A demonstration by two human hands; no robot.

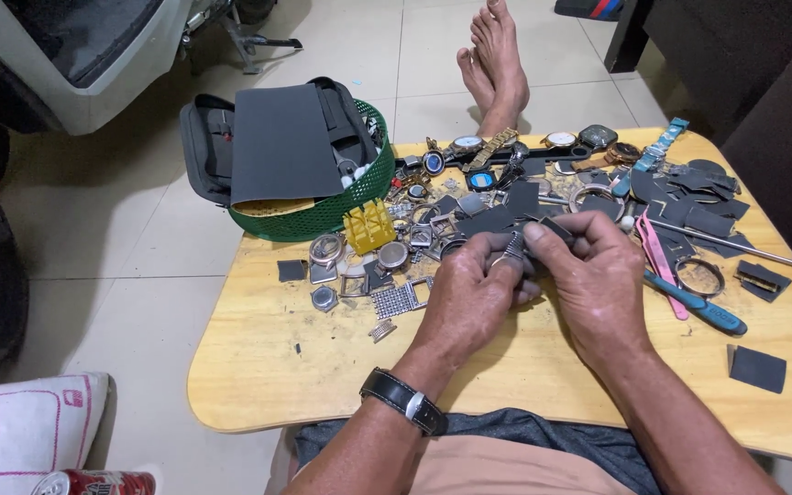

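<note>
We see the left hand point(471, 295) and right hand point(598, 275) meeting over the middle of the wooden surface point(258, 367). Left hand fingers point(506, 275) are curled shut around a small metal watch part point(512, 246); we cannot tell its exact kind, it looks ribbed and silver. Right hand fingers point(552, 240) are pinched closed on a small dark grey sandpaper scrap point(556, 227), pressed against that watch part. A black wristwatch point(405, 401) sits on the left wrist.

Places relative to the watch part: just left of it lies a silver mesh buckle piece point(399, 299) and several bare round watch cases point(326, 249), metal, dull. Further left and beyond, a yellow plastic block point(369, 226) stands upright. Right of it, pink tweezers point(660, 261) and a blue-handled tool point(700, 308) lie flat, touching or crossing, with a metal ring point(699, 276) between. Far right, a dark square scrap point(757, 368) lies apart near the edge.

Beyond the watch part, a heap of dark scraps and watches point(506, 147) crowds the far edge. Left of that, a green mesh basket point(359, 197) holds a big grey sandpaper sheet point(284, 142). Bare feet point(495, 64) rest on the tile floor point(121, 266) past the surface.
</note>
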